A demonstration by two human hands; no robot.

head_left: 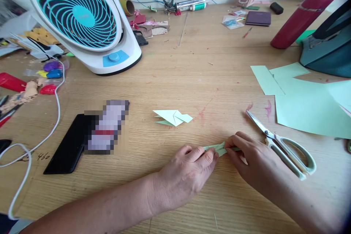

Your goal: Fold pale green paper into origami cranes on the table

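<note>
Head view: both hands [219,161] pinch folded paper strip [219,148].

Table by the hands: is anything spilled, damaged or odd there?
Yes, small things. Reddish smears stain the wooden table near the scissors tips, and tiny scraps lie scattered. Both hands, left hand and right hand, pinch a folded green paper strip; nothing there looks torn.
</note>
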